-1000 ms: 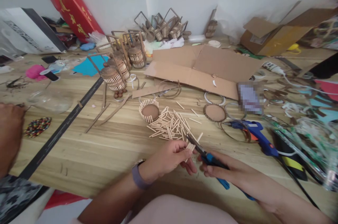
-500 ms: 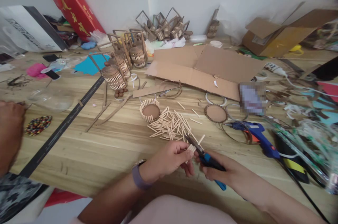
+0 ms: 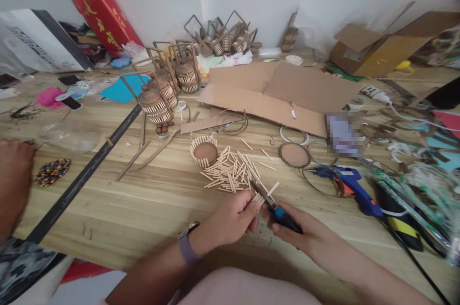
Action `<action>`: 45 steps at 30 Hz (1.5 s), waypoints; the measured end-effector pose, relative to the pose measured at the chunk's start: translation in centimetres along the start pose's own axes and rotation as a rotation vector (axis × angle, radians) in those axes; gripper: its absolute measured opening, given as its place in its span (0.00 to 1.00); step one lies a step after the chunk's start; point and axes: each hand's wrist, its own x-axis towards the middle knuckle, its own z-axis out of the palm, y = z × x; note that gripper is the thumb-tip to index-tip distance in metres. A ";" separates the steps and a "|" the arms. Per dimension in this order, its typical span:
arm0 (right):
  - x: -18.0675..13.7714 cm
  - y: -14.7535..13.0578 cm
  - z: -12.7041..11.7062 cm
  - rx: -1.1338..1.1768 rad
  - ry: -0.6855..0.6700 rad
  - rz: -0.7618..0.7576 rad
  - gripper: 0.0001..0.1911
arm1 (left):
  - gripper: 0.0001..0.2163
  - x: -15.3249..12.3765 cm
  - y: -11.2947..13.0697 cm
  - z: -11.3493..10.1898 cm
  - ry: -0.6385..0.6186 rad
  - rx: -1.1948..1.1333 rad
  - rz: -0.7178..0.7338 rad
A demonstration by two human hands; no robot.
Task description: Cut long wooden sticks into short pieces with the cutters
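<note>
My left hand [image 3: 237, 216] is closed around a few short wooden sticks [image 3: 258, 197], their ends showing past the thumb. In my right hand [image 3: 293, 226] are black-and-blue pliers or cutters [image 3: 281, 215]; their dark jaws lie across the sticks by my left fingertips. One pale stick juts out beyond the jaws to the right. Just past my hands lies a loose pile of wooden sticks [image 3: 233, 171]. Behind it stands a round brown base [image 3: 205, 152] ringed with upright sticks. A second round base [image 3: 294, 154], without upright sticks, lies to the right.
A blue glue gun [image 3: 354, 185] lies at right near tangled plastic wrapping [image 3: 424, 195]. Cardboard sheets [image 3: 258, 84] cover the back middle. Small lidded baskets [image 3: 156, 104] stand back left, by brown beads [image 3: 164, 127]. Another person's arm [image 3: 14, 185] rests at far left.
The plier handles have drawn closer together, and my right fingers have closed in with them. My left fingers have curled in tighter around the sticks. Surroundings look the same.
</note>
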 end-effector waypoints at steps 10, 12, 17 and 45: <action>0.0 0.0 -0.2 0.072 -0.047 0.067 0.28 | 0.17 0.1 0.0 -0.1 -0.062 -0.101 -0.045; -0.1 0.1 -0.2 0.083 -0.054 0.058 0.26 | 0.18 0.0 0.0 -0.1 -0.064 -0.098 -0.045; -0.1 0.0 0.1 0.032 -0.007 0.058 0.24 | 0.20 -0.3 0.0 0.0 -0.050 -0.030 -0.007; 3.5 2.0 0.6 -0.794 0.556 -0.550 0.10 | 0.12 0.4 -0.8 0.1 0.159 0.699 0.071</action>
